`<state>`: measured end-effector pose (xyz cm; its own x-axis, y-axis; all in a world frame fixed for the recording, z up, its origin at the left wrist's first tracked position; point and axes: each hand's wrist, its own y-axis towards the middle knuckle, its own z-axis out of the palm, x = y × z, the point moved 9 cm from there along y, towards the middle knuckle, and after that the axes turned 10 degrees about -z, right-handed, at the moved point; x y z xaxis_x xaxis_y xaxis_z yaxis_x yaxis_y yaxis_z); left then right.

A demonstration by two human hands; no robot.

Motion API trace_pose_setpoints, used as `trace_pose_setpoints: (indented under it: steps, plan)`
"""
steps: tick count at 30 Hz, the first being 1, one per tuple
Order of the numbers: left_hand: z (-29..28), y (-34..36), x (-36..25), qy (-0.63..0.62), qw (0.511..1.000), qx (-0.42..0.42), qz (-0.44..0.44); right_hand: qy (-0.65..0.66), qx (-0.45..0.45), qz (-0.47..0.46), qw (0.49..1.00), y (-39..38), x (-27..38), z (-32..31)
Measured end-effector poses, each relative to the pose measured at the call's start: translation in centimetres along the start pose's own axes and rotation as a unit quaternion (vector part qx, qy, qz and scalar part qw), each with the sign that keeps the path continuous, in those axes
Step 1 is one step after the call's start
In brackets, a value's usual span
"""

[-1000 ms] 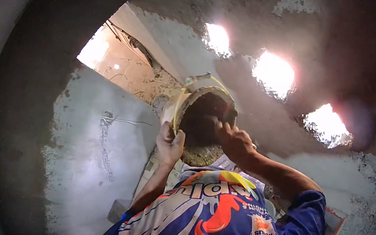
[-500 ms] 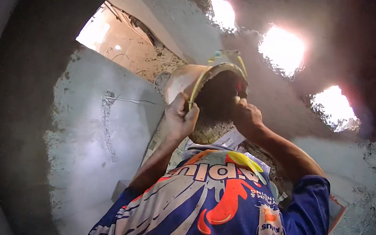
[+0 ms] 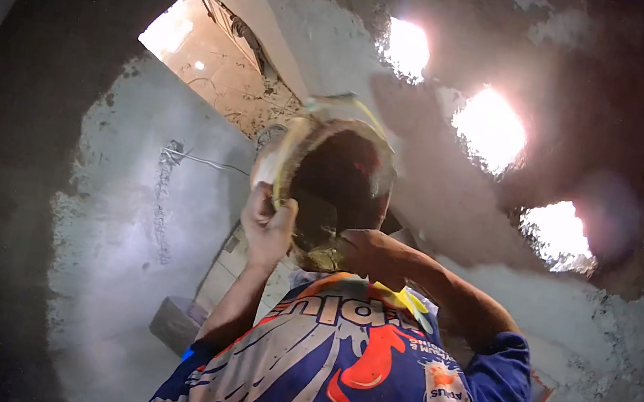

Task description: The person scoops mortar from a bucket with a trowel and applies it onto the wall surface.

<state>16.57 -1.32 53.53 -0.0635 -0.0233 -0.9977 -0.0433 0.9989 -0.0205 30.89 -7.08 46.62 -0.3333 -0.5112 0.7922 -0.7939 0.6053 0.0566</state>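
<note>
Wall (image 3: 106,267) first: pale, rough-edged, spread down the left

Shirt (image 3: 283,382), blue with bright print, takes up the bottom

Three glaring patches (image 3: 489,131) in a row, upper right. Against that light the bucket's inside reads very dark from my post, so I'd trust feel over sight in there

Bucket (image 3: 266,166): mid-picture, just above the shirt, mouth tipped toward me. Whether anything props its base, I can't see; bracing it low against something solid would, I judge, spare the wrists

Left grip (image 3: 271,222): pinching the bucket at the lower left of its rim, thumb on the near side. Sound anchor; I'd keep the pressure even and the mouth at one angle while the other side works

Right grip (image 3: 373,254): at the lower right of the mouth, knuckles bent by the rim. Can't tell whether the fingers are pressed together or pinching anything. I'd favour short, light movements, so the bucket doesn't twist in the left pinch

Handle (image 3: 289,153): thin, yellowish, curving beside the rim down toward the left thumb; could snag, best kept off the fingers

Residue (image 3: 317,221): brown, along the lower inside; likely crumbly, so go gently
</note>
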Motion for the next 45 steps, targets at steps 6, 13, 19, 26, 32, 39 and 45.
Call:
trace_pose_setpoints:
  steps: [6, 13, 19, 26, 32, 39, 45]
  plan:
    - [-7.6, 0.7, 4.4, -0.133, 0.969, -0.206, -0.038, 0.232, -0.079, 0.209, 0.947, -0.5, -0.6, -3.7]
    - [-12.5, 0.1, 12.4, -0.156, 0.926, -0.31, -0.148, -0.051, -0.144, 0.263, 0.953, 0.0, -3.3, -8.0]
    - [-19.0, -2.2, 20.2, -0.073, 0.912, -0.353, -0.196, 0.016, -0.051, 0.313, 0.948, -2.4, -3.6, -8.9]
    - [-21.6, -2.2, 21.3, -0.009, 0.896, -0.411, -0.168, 0.03, -0.216, 0.445, 0.868, -16.7, -5.0, -23.6]
    - [-20.0, -1.8, 18.2, 0.036, 0.897, -0.396, -0.191, -0.09, -0.274, 0.416, 0.862, -17.7, -9.1, -23.9]
    - [-18.5, -1.7, 17.7, 0.009, 0.904, -0.363, -0.225, -0.16, -0.244, 0.36, 0.886, -9.9, -22.5, -21.8]
    - [-18.3, -2.6, 19.3, -0.049, 0.906, -0.358, -0.22, -0.502, -0.021, 0.326, 0.801, -10.9, -22.2, -26.9]
